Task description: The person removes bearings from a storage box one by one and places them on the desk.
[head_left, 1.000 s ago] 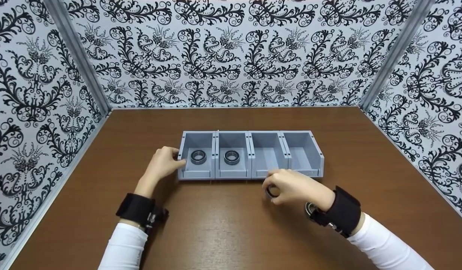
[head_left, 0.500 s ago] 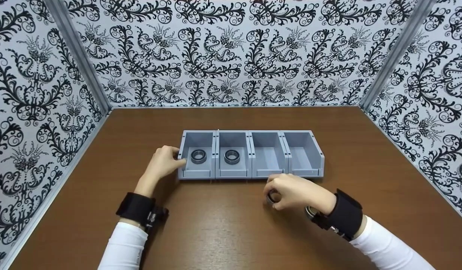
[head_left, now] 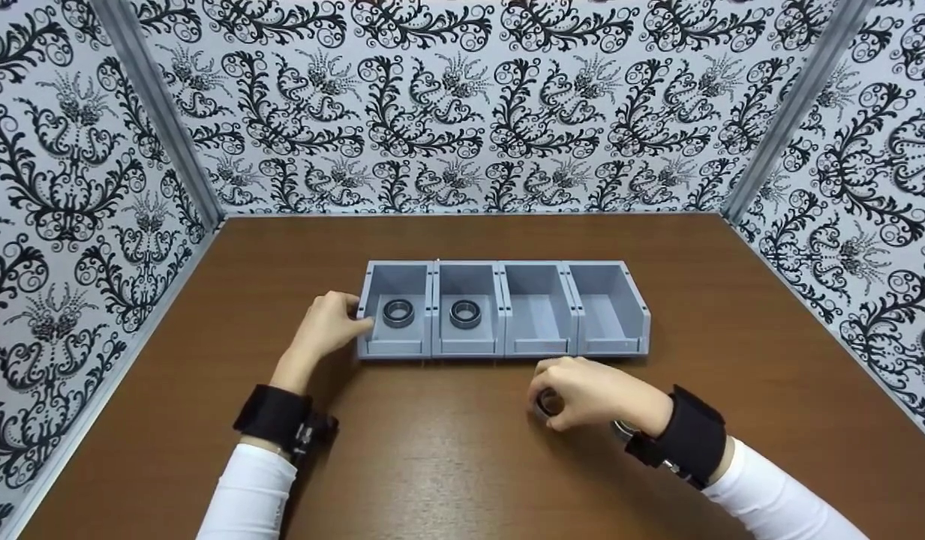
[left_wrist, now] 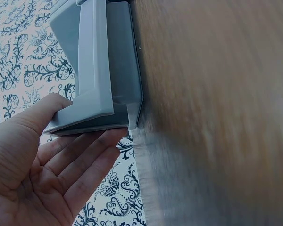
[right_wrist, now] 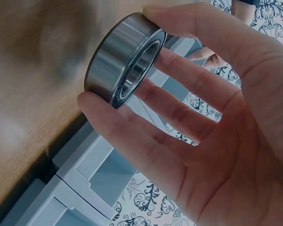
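Observation:
In the head view my left hand (head_left: 323, 330) holds the outer side wall of the leftmost grey bin (head_left: 393, 347). The left wrist view shows the thumb on the rim and the fingers against the outside. My right hand (head_left: 601, 391) pinches a ball bearing (right_wrist: 118, 59) between thumb and fingertips, tilted on edge, just in front of the bin row. Two more bearings lie flat: the left bearing (head_left: 397, 324) in the leftmost bin, the other bearing (head_left: 464, 324) in the second bin. Another bearing (head_left: 623, 430) sits mostly hidden beneath the right wrist.
The third bin (head_left: 541, 346) and the rightmost bin (head_left: 612, 346) adjoin the others in one row. All stand on a brown wooden table (head_left: 432, 442). Patterned walls (head_left: 462, 135) enclose its back and sides.
My right hand has moved slightly toward the front of the table, away from the bins, with the bearing still pinched. The left hand stays at the leftmost bin.

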The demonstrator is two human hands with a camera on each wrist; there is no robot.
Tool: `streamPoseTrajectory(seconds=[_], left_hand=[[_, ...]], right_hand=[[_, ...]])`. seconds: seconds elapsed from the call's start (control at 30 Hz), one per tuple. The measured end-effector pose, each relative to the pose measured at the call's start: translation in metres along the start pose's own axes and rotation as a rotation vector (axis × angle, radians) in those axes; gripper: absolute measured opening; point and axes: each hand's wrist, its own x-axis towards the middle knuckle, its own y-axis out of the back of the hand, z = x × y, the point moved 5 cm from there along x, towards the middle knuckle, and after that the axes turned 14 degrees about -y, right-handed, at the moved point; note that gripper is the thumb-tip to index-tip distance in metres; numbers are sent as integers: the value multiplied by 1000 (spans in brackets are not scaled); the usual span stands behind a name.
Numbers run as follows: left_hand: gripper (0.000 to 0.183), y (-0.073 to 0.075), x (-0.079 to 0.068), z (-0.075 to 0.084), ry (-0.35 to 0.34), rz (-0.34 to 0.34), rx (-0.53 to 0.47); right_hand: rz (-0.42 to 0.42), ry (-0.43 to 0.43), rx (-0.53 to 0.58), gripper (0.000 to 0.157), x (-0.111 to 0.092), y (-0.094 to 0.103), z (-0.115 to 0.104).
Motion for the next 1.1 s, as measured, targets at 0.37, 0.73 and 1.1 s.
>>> streamPoseTrajectory(seconds=[0.37, 0.73, 1.1], left_hand=[[28, 0, 1, 1, -39, 11, 17], [23, -1, 1, 1, -40, 10, 22], [16, 0, 1, 1, -35, 16, 23]], right_hand=[[-5, 9, -30, 27, -3, -10, 3], [-21, 5, -33, 29, -6, -12, 0], [-30, -10, -27, 30, -6, -15, 4]])
